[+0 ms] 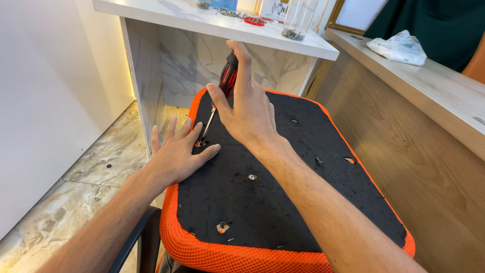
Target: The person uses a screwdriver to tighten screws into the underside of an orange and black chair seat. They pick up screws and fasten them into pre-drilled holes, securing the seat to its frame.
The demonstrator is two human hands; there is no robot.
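1. The screwdriver [218,99] tip sits in a hole [200,143] near the left edge of the upturned orange seat cushion [262,202]; I judge this fastening under way.
2. My right hand [247,108] grips its handle; my left hand [177,151] lies flat, spread beside the tip.
3. Another screw [319,162] stands proud; other holes [222,227] look unfilled.

white plastic bag [399,48] on wooden counter [444,96], blue box [224,4] on desk

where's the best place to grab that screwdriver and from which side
Grip the screwdriver by its thick red-and-black handle, coming from above. It stands tilted, tip down on the seat underside, so the handle is the free upper end; the right hand holds there now.
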